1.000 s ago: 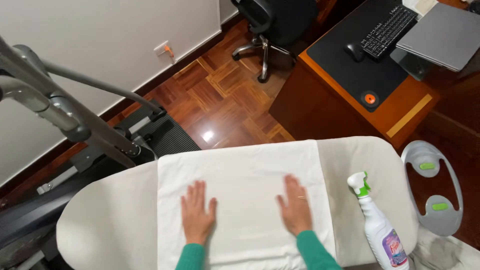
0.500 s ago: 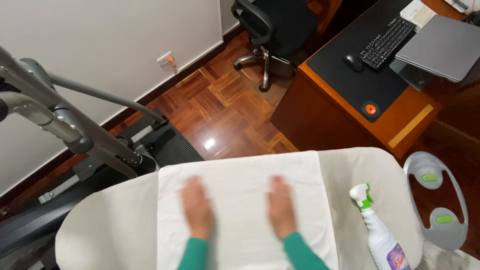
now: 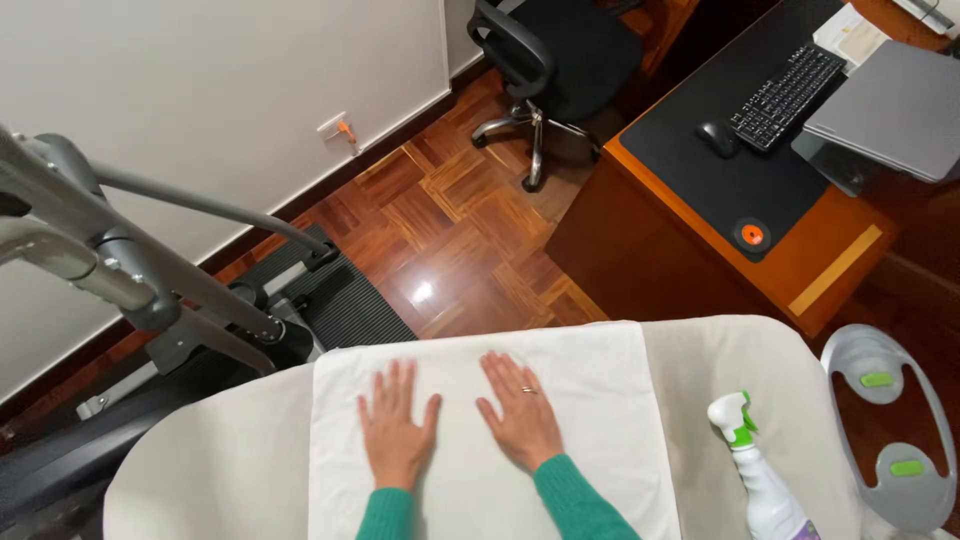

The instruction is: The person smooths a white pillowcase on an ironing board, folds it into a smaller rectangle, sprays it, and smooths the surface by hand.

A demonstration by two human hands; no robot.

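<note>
A white folded cloth point(image 3: 590, 390) lies flat across a pale grey ironing board point(image 3: 210, 460). My left hand point(image 3: 397, 430) rests palm down on the cloth, fingers spread, left of the middle. My right hand point(image 3: 522, 412) lies flat beside it, a ring on one finger, fingers pointing to the far edge. Both wrists wear green sleeves. Neither hand holds anything.
A white spray bottle point(image 3: 765, 480) with a green trigger stands on the board's right end. A grey iron rest point(image 3: 895, 440) sticks out at the right. Beyond lie parquet floor, a treadmill point(image 3: 150, 270) at left, a black office chair point(image 3: 555, 50) and a wooden desk point(image 3: 790, 190) with keyboard, mouse and laptop.
Both hands slid forward over the cloth and drew closer together; the right hand moved left toward the middle. The view tilted, so the board sits lower in the frame.
</note>
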